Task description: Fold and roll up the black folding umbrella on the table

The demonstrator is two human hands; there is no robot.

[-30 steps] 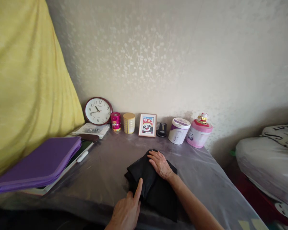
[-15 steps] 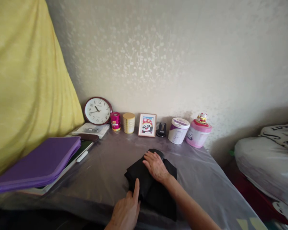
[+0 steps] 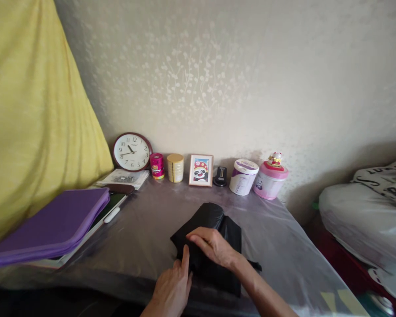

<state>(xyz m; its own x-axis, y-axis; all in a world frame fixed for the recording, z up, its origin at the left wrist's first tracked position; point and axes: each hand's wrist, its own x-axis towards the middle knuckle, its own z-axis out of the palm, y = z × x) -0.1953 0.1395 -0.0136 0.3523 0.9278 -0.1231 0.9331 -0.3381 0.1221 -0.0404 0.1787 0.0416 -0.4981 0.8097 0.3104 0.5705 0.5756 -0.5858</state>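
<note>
A folded black fabric thing (image 3: 201, 220) lies on the table in front of me, with layered flaps and a rounded fold at its far end. A short dark strip (image 3: 256, 266) sticks out on its right side. My left hand (image 3: 173, 281) is at its near left edge, index finger stretched along the fabric, the other fingers curled in and partly hidden. Over the middle of the fabric, my right hand (image 3: 214, 246) is closed, with bent fingers and the thumb pressed near them on a fold.
Along the wall stand a clock (image 3: 132, 152), a pink can (image 3: 157, 166), a yellow tin (image 3: 175, 168), a framed panda picture (image 3: 201, 170), a black stand (image 3: 221, 177) and two tubs (image 3: 244, 178). A purple folder (image 3: 53, 220) lies left. Bagged bedding (image 3: 366, 211) sits right.
My right hand has gone from lying flat on the fabric to closed, and has come nearer to my left hand. A dark strip now shows at the right. My left hand has hardly moved.
</note>
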